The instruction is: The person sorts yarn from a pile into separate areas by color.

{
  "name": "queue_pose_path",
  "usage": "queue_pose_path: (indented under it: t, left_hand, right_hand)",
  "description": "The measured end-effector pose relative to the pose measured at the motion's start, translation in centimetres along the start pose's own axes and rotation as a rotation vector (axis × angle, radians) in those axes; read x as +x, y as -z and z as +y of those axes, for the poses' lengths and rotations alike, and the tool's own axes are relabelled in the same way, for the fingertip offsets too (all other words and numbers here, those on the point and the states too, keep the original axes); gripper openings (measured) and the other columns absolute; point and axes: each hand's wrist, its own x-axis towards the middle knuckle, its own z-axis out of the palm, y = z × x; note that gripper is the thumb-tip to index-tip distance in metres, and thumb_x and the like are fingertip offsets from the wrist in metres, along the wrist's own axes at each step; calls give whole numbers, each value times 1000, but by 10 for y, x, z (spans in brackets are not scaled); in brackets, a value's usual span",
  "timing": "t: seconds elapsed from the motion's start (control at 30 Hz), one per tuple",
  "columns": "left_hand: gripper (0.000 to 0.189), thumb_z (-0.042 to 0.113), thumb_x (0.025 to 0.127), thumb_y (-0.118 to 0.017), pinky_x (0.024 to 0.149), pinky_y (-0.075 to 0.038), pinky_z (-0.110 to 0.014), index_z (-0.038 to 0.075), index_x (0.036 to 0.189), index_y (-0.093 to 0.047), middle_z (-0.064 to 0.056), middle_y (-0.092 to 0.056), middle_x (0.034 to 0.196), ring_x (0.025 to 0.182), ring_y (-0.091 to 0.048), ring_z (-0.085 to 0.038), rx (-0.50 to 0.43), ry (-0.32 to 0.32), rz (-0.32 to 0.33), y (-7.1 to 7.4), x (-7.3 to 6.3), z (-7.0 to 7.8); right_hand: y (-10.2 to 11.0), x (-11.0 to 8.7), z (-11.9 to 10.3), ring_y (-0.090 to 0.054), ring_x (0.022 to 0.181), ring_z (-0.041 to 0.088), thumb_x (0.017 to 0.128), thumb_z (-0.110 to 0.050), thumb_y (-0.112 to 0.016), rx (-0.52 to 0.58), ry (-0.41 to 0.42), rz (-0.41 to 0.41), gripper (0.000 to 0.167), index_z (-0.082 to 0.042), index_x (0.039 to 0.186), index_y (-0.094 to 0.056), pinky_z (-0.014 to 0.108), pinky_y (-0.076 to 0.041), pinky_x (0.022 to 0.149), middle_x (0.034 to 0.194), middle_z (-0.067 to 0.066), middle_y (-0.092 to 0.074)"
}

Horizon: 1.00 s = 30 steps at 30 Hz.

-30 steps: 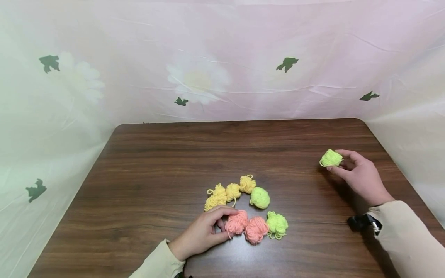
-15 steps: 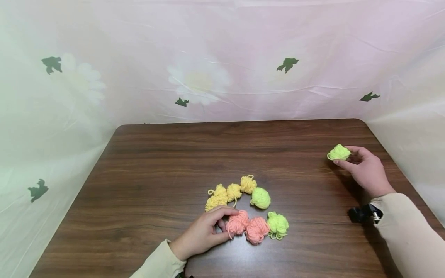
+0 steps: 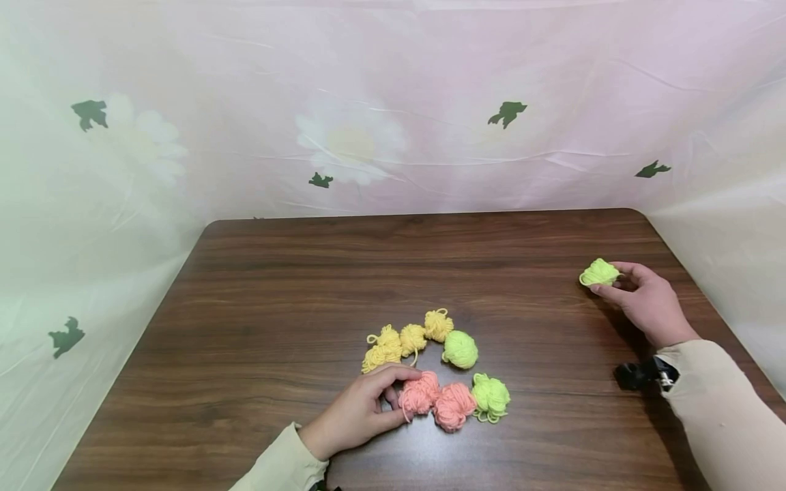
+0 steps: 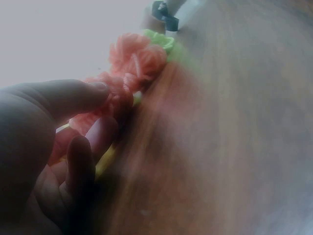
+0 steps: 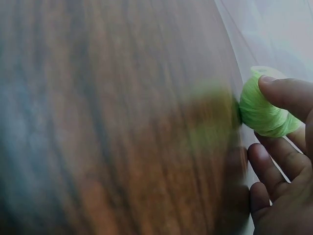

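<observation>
At the table's far right, my right hand [image 3: 652,303] pinches a lime-green yarn ball [image 3: 599,273] between thumb and fingers; the right wrist view shows that green ball [image 5: 264,108] close to the tabletop. Near the front middle, my left hand [image 3: 364,411] grips a pink yarn ball [image 3: 421,393], its thumb lying along the pink yarn [image 4: 115,95] in the left wrist view. A second pink yarn ball [image 3: 454,407] touches the held one on its right. Beside that lies a green yarn ball [image 3: 490,397].
Yellow yarn balls [image 3: 413,339] form a slanting row behind my left hand, partly hidden by it. Another green yarn ball [image 3: 460,350] sits at the row's right end. Fabric walls [image 3: 430,184] stand around the brown wooden table [image 3: 276,273].
My right hand has moved slightly right and away from me with the green yarn ball, then dipped a little. My left hand and the other yarn balls have stayed in place.
</observation>
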Motion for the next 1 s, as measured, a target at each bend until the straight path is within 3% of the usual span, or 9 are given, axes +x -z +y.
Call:
queue_pose_path:
  t: [0.4, 0.77, 1.0]
  left_hand:
    - [46, 13, 90, -77, 61, -50, -18, 17, 132, -60, -1, -63, 128, 78, -56, -1, -3, 4, -3, -1, 0, -1]
    - [47, 11, 88, -78, 60, -50, -18, 17, 132, -60, -1, -63, 127, 77, -55, 0, -7, 11, 0, 0, 0, 0]
    - [47, 12, 89, -78, 60, -50, -18, 17, 132, -60, -1, -63, 127, 77, -56, 0, -9, 19, -2, -1, 0, -1]
  right_hand:
    - [2, -6, -1, -45, 85, -2, 93, -38, -72, 30, -19, -4, 71, 3, 145, -45, 12, -42, 61, 119, 20, -57]
    - [3, -11, -5, -45, 89, -11, 92, -35, -73, 68, -7, 32, 69, 1, 144, -46, 8, -42, 65, 125, 14, -56]
    - [6, -18, -10, -48, 88, -13, 91, -31, -76, 85, 27, 60, 64, 1, 139, -50, 6, -41, 69, 113, -6, -58]
